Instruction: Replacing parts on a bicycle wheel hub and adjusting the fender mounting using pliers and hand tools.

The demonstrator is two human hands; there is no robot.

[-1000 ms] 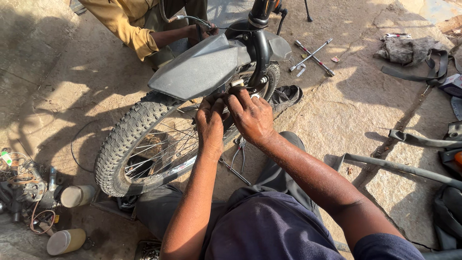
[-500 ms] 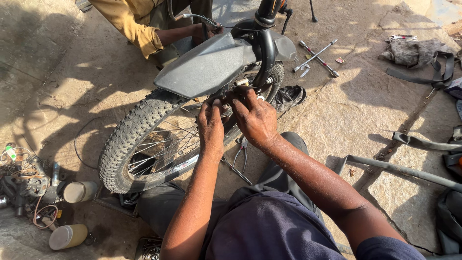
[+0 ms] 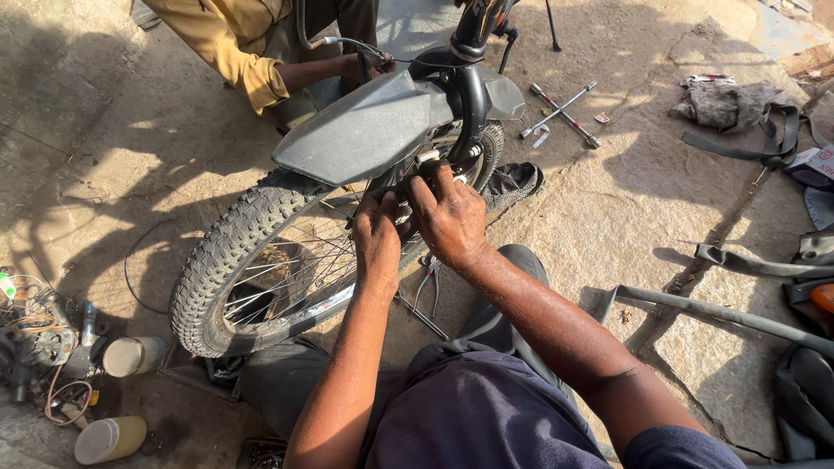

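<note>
- One view only, from a camera on the person's head, so no second view shares any of the scene.
- It looks steeply down and forward over the person's own lap and forearms, which enter from the bottom edge.
- It is close: the left hand (image 3: pixel 377 236) and right hand (image 3: pixel 448 217) sit near the middle of the frame, at the wheel (image 3: pixel 261 260) under the mudguard (image 3: pixel 360 130).
- Further out, the top edge cuts off a second person (image 3: pixel 252 52) across the wheel.
- The stony ground (image 3: pixel 625 200) fills the rest, tilted slightly, with a cross wrench (image 3: pixel 560 111) at upper right.
</note>
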